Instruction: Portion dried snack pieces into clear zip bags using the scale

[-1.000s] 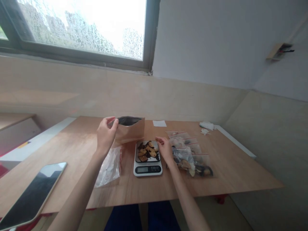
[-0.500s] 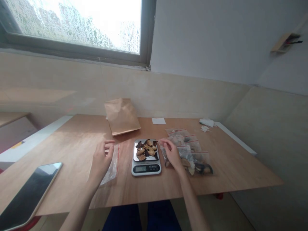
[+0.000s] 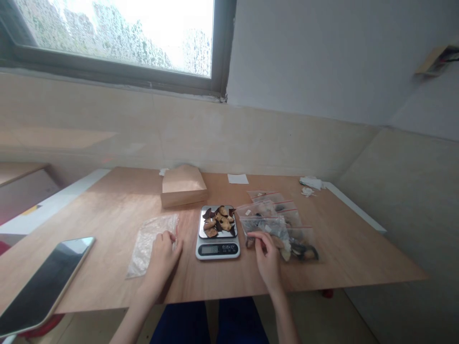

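Observation:
My left hand [image 3: 165, 251] rests on the right part of an empty clear zip bag [image 3: 147, 241], its fingers loosely bent and no thing seen between them. Right of it stands a small white kitchen scale [image 3: 218, 255] with a lit display, whose digits are blurred. Dried brown and tan pieces [image 3: 218, 220], looking like dried mushroom or peel, lie heaped on its metal plate. My right hand [image 3: 268, 260] hovers at the near left side of several filled zip bags [image 3: 265, 222], index finger and thumb slightly apart, holding nothing that I can see.
A brown paper bag [image 3: 184, 184] lies behind the scale. There is a white card [image 3: 237, 178] near the wall, and crumpled white paper [image 3: 311, 183] at the back right. A phone [image 3: 46, 282] lies at the table's left front.
The paper bag has tipped from leaning upright to lying down. My left hand has come down onto the clear bag. My right hand has drawn back from the scale toward me.

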{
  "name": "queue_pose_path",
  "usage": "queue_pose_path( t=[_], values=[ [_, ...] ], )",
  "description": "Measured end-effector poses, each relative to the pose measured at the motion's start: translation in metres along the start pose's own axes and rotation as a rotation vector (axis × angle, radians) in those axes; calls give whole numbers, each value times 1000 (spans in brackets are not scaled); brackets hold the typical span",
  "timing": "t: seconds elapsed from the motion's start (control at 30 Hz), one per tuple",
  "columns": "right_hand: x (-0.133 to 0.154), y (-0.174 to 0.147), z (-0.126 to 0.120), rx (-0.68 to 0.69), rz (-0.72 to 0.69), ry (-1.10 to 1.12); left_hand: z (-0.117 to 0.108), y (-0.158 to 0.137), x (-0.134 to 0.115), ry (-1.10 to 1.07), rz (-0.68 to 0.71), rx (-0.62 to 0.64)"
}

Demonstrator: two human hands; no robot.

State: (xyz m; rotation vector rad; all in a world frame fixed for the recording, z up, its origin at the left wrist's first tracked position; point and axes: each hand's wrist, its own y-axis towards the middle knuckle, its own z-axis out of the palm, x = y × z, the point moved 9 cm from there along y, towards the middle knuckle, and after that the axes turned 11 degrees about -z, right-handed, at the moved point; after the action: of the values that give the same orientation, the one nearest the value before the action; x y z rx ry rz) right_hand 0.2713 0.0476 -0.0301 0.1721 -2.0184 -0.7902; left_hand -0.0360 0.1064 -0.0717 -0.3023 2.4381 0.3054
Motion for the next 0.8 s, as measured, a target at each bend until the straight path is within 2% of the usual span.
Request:
queue_pose_path(
  t=[0.07,0.17,0.3,0.37,0.47,0.6,0.7,0.8],
  values=[
    [2,-6,-1,-14,34,24,1,1,3,-36,-38,28],
    [5,-13,1,-29,97,87,2,-2,10,-104,-166,129],
    [23,-21,24,36,144,207,4,-14,8,-35,-240,249],
    [36,-28,46,133,164,273,4,-23,0,-22,-222,252],
    [54,-43,83,269,240,346,4,-45,-21,-79,-95,239],
    [63,-63,117,290,369,418,3,-74,-35,-155,-30,222],
    [57,-66,123,228,404,461,-5,-82,-34,-281,-41,200],
    [44,-58,109,108,391,494,-26,-73,-20,-385,-159,88]
  ],
)
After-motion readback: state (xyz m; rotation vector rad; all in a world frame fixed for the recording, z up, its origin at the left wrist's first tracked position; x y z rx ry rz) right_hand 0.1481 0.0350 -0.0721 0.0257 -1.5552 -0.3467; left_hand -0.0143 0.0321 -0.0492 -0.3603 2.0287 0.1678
